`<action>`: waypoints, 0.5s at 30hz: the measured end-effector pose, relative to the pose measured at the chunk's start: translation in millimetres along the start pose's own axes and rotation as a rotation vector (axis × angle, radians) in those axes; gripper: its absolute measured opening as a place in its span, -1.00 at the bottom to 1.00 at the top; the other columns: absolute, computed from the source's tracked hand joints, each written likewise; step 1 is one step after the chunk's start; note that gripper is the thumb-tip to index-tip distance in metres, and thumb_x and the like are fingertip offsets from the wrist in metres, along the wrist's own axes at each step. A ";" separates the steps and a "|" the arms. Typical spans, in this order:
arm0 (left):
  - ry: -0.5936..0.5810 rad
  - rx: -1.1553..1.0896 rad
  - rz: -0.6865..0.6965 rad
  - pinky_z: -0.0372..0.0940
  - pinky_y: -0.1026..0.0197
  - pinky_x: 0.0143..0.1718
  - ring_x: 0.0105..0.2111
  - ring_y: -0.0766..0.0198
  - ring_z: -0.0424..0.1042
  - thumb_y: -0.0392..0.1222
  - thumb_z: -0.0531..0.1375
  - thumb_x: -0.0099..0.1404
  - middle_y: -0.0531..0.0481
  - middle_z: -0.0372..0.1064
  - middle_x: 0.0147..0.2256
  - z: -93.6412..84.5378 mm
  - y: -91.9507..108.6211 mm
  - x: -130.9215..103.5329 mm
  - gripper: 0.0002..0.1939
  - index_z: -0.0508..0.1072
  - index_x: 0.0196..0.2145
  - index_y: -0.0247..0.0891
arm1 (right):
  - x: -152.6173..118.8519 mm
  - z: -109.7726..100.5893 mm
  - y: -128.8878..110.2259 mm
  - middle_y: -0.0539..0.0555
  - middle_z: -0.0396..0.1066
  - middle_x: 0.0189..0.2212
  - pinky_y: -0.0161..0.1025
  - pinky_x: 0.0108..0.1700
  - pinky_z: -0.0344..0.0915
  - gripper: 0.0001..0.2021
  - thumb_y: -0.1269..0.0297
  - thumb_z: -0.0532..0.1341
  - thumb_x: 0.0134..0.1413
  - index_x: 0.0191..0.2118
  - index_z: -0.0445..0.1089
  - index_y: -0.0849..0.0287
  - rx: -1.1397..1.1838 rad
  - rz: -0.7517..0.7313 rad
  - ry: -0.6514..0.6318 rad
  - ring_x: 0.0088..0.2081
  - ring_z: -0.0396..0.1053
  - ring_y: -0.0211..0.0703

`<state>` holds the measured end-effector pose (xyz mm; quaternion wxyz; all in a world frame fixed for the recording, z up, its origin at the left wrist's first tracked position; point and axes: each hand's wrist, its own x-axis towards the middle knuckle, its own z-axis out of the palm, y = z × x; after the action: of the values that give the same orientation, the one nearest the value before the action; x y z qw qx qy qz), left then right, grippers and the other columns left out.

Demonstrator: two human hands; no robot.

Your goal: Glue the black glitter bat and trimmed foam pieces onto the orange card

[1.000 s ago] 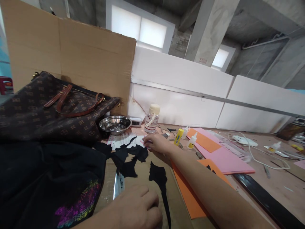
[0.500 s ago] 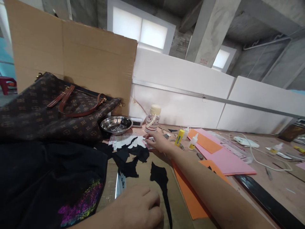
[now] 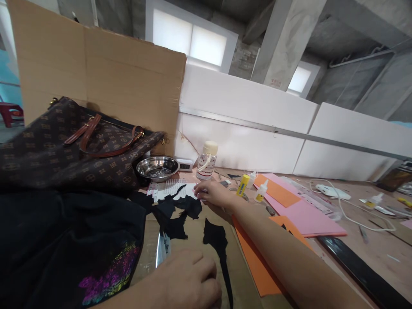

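Note:
My right hand [image 3: 215,195] reaches forward over the right edge of a white printed sheet [image 3: 160,194], its fingers bent down and drawn together. What lies under its fingertips is too small to make out. My left hand [image 3: 190,277] rests low on the brown cardboard [image 3: 243,274] with curled fingers; anything inside them is hidden. Between the hands lie several torn-looking black scraps [image 3: 175,226], and a longer black scrap [image 3: 215,235] trails down beside my left hand. Left of it spreads black fabric [image 3: 64,240] with a purple and yellow shiny pattern.
A steel bowl [image 3: 157,168] and a bottle with a cream lid [image 3: 207,161] stand behind the sheet. Right of my right hand are a yellow glue stick [image 3: 242,186], small glue bottles [image 3: 261,191], and pink sheets [image 3: 317,214]. A brown handbag [image 3: 74,148] sits at left.
The fingers of my right hand have shifted slightly at the sheet's edge. My left hand and the scraps look the same.

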<state>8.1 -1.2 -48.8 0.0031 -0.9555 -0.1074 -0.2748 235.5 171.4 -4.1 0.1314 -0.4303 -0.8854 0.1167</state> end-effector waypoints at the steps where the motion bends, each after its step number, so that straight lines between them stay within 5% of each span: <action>1: -0.004 -0.002 -0.002 0.27 0.20 -0.32 -0.32 0.31 0.46 -0.19 0.50 0.42 0.16 0.58 -0.19 0.0 -0.2 0.1 -0.80 0.54 -0.19 -0.15 | 0.3 1.4 -0.4 0.19 0.55 0.20 0.12 0.12 0.60 -0.68 0.15 0.37 0.52 0.23 0.52 0.15 -0.011 0.003 0.002 0.09 0.59 0.08; 15: -0.032 -0.006 -0.019 0.28 0.18 -0.34 -0.31 0.28 0.48 -0.13 0.47 0.46 0.14 0.58 -0.19 -0.5 0.3 -0.3 -0.84 0.56 -0.19 -0.14 | -1.4 10.2 -6.0 0.19 0.55 0.19 0.13 0.12 0.60 -0.67 0.14 0.38 0.51 0.23 0.51 0.17 -0.108 0.044 0.026 0.09 0.59 0.10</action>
<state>7.7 -1.6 -48.6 -0.0043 -0.9588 -0.1154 -0.2596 228.5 165.7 -12.0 0.1167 -0.4578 -0.8789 0.0662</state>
